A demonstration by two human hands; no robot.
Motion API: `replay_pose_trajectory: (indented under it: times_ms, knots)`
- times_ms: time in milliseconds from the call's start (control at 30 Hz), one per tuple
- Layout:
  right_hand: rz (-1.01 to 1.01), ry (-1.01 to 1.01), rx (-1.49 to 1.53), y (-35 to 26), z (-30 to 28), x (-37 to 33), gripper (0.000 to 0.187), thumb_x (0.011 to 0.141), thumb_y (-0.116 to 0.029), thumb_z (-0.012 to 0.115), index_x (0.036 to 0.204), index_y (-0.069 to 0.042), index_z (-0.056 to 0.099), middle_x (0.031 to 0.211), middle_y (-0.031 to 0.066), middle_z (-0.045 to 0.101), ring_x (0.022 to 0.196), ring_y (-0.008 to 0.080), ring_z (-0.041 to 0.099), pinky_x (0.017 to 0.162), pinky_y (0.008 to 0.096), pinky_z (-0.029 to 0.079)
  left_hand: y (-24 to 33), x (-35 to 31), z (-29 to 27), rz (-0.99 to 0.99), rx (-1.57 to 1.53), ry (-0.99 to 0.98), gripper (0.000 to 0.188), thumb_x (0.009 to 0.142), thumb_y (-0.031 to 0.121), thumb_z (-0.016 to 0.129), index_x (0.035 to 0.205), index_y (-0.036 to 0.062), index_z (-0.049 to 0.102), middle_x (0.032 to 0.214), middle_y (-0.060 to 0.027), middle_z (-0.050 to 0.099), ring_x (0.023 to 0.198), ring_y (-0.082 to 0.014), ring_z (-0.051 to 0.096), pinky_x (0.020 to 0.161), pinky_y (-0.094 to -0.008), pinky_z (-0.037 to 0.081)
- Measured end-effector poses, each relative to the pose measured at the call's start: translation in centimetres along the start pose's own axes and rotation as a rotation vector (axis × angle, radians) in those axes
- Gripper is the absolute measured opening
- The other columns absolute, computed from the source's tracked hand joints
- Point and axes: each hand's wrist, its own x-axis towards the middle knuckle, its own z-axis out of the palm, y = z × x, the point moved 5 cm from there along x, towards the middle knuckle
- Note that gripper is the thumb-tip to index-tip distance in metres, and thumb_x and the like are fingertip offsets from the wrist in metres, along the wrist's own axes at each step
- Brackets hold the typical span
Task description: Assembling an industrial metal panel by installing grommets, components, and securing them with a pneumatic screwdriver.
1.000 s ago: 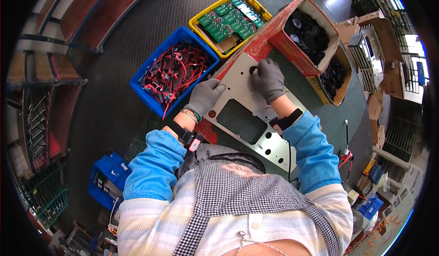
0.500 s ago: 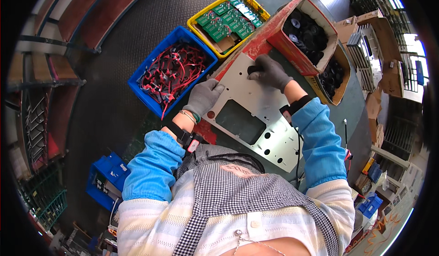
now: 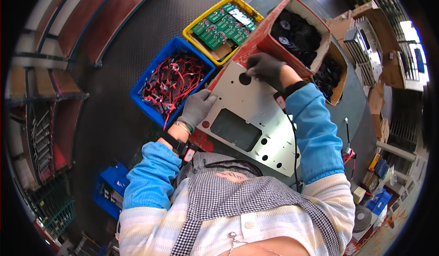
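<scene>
A flat silver metal plate [image 3: 240, 102] with a large rectangular cutout and several round holes lies at a slant in front of me. My left hand [image 3: 197, 108], in a grey glove, grips its left edge with the thumb on top. At the plate's far end, my gloved right hand [image 3: 265, 67] has its fingers bent together at the rim of a dark round spot [image 3: 245, 78]. I cannot tell whether that spot is an opening or a black part set in it. Anything between the right fingers is hidden.
Beyond my left hand stands a blue bin [image 3: 137, 91] of red and black wires. Past it is a yellow bin [image 3: 186, 31] of green circuit boards. Boxes of black round parts [image 3: 297, 36] stand at the right. A wooden rack [image 3: 98, 27] is at far left.
My right hand has shifted slightly and its fingers are now at the edge of the dark round spot, which shows more fully. The left hand stays on the plate's edge.
</scene>
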Motion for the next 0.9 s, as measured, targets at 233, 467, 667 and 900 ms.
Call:
replay_pose_trajectory:
  times_ms: [233, 467, 667, 900]
  knots:
    - [-0.315, 0.339, -0.660, -4.2, 2.1, -4.5, 0.022, 0.076, -0.024, 0.069, 0.090, -0.007, 0.065, 0.088, 0.0170, 0.067, 0.085, 0.0346, 0.064, 0.077, 0.0415, 0.050, 0.4, 0.1, 0.0, 0.082, 0.003, 0.022, 0.027, 0.089, 0.028, 0.061, 0.099, 0.0044, 0.066, 0.085, -0.0183, 0.066, 0.080, -0.0300, 0.066, 0.072, -0.0358, 0.050]
    - [-0.190, 1.462, -0.245, 3.9, -11.9, -21.6, 0.024, 0.084, -0.025, 0.068, 0.089, -0.002, 0.067, 0.085, 0.0157, 0.069, 0.077, 0.0297, 0.067, 0.073, 0.0396, 0.051, -1.3, 0.6, 0.8, -0.024, -0.103, 0.007, 0.027, 0.091, 0.026, 0.062, 0.100, 0.0011, 0.066, 0.082, -0.0125, 0.069, 0.074, -0.0151, 0.064, 0.070, -0.0322, 0.050]
    - [-0.149, 1.024, -0.276, 13.6, -12.0, -16.4, 0.035, 0.079, -0.015, 0.071, 0.111, -0.005, 0.064, 0.109, 0.0184, 0.065, 0.103, 0.0317, 0.063, 0.089, 0.0369, 0.049, -0.8, 0.4, 0.5, 0.003, -0.112, 0.026, 0.028, 0.090, 0.027, 0.062, 0.098, 0.0012, 0.067, 0.082, -0.0136, 0.068, 0.074, -0.0163, 0.063, 0.070, -0.0330, 0.050]
    - [-0.071, 1.100, -0.449, 15.6, -12.5, -18.0, 0.029, 0.078, -0.021, 0.072, 0.104, -0.008, 0.065, 0.097, 0.0175, 0.067, 0.095, 0.0327, 0.064, 0.083, 0.0394, 0.049, -1.3, 0.5, 0.6, -0.025, -0.112, -0.005, 0.029, 0.090, 0.027, 0.062, 0.102, 0.0011, 0.067, 0.084, -0.0129, 0.069, 0.075, -0.0159, 0.063, 0.072, -0.0319, 0.050]
